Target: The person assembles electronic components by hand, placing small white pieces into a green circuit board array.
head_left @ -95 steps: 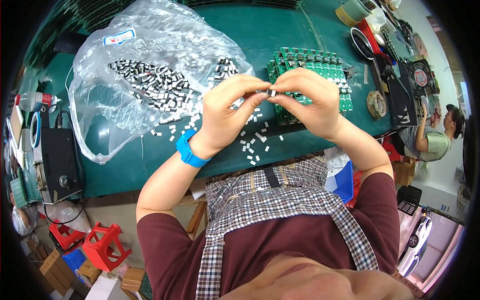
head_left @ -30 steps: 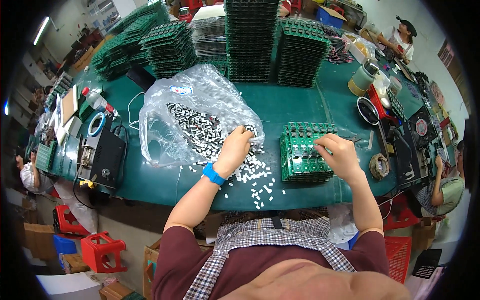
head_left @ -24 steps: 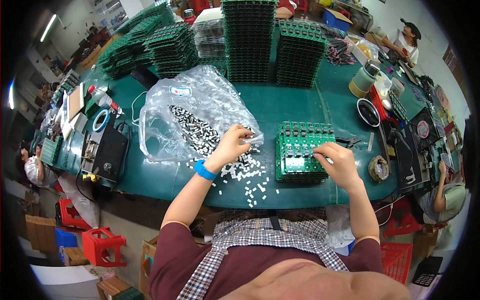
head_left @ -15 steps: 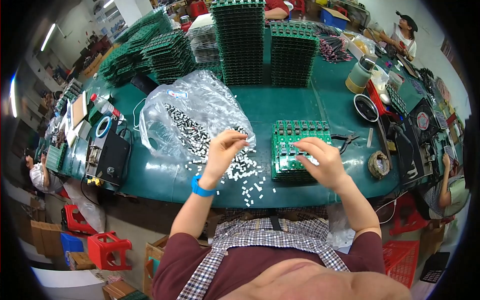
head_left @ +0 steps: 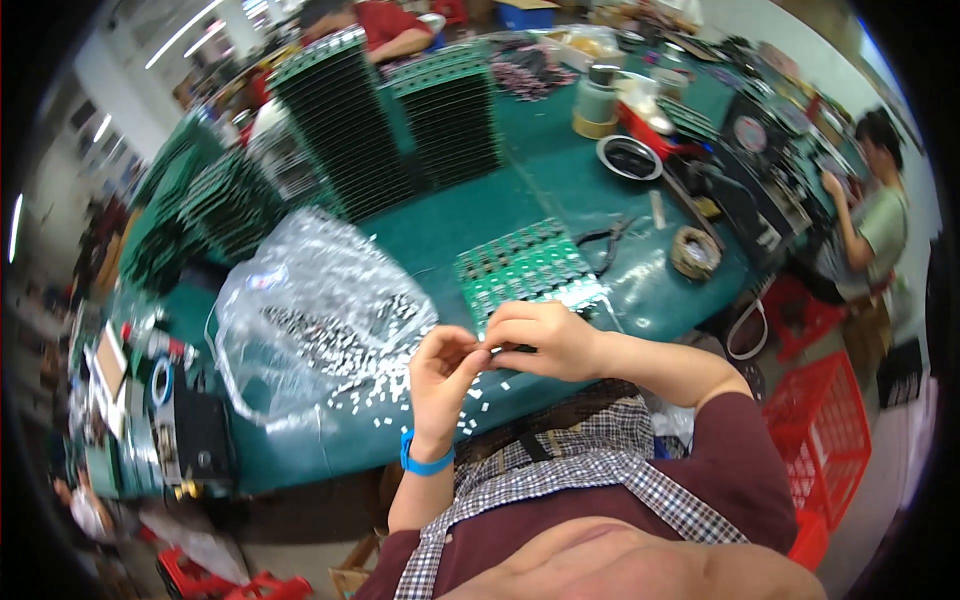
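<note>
Clear bag (head_left: pixel 330 255) at 10 o'clock; PCB stack (head_left: pixel 520 262) at 1, prob. stiff, grip by edges. L hand (head_left: pixel 438 375) + R hand (head_left: pixel 550 340) mid-dial, fingertips narrow, meeting; can't tell if gripping. Loose b/w pcs (head_left: pixel 375 370) at 9, prob. light, hard; pinch by sides.

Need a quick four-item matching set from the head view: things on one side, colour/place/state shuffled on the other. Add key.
Things
1. Plastic bag
2. Wristband
3. Pliers
4. Right hand

Colour, place or state
A. Blue
B. Fingertips close to those of the left hand
C. Clear and crumpled
D. On the table, right of the green circuit boards

Pairs: 1-C, 2-A, 3-D, 4-B
</note>
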`<state>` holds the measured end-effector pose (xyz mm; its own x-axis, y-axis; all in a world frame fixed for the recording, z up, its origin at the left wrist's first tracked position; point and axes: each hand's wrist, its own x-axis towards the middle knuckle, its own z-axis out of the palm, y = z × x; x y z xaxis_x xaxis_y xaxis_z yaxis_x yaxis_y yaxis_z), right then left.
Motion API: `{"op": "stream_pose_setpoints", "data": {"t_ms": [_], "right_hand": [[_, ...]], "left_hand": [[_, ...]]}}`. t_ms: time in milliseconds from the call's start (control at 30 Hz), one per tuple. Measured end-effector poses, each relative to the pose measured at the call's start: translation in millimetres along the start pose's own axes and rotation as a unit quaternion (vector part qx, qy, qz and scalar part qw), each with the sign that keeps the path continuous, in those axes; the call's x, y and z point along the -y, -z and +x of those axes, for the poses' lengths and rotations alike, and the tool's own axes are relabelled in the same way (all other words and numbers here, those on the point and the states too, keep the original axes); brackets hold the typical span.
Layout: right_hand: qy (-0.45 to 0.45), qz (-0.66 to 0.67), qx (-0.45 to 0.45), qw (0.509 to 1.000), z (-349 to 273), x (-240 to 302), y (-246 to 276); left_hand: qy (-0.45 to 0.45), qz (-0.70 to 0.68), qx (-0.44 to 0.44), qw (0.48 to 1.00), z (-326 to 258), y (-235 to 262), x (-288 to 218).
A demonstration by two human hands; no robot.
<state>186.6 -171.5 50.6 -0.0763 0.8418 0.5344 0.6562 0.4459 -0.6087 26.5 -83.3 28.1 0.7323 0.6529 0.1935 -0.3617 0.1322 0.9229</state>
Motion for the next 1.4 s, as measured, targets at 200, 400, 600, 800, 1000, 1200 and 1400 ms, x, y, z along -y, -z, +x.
{"op": "stream_pose_setpoints", "data": {"t_ms": [200,400,600,800,1000,1200,1400], "right_hand": [[0.032,-0.064,-0.017,0.997,-7,3,-1],[0.054,-0.081,-0.05,0.994,-11,5,1],[0.074,-0.066,-0.083,0.992,-12,1,-3],[0.08,-0.114,-0.097,0.986,-14,6,5],[0.131,-0.142,-0.108,0.975,-14,6,3],[0.087,-0.102,-0.089,0.987,-21,8,6],[-0.008,0.063,-0.114,0.991,-19,15,14]], "left_hand": [[-0.011,0.017,-0.007,1.0,-4,-5,4],[-0.008,0.017,0.003,1.0,-4,-8,4],[-0.04,0.035,-0.021,0.998,-8,-10,2],[-0.002,0.011,0.001,1.0,-7,-15,1],[0.0,0.04,-0.005,0.999,-6,-18,-5],[0.011,0.04,0.033,0.999,-5,-18,-2],[-0.08,0.021,0.009,0.997,-14,-25,5]]}}
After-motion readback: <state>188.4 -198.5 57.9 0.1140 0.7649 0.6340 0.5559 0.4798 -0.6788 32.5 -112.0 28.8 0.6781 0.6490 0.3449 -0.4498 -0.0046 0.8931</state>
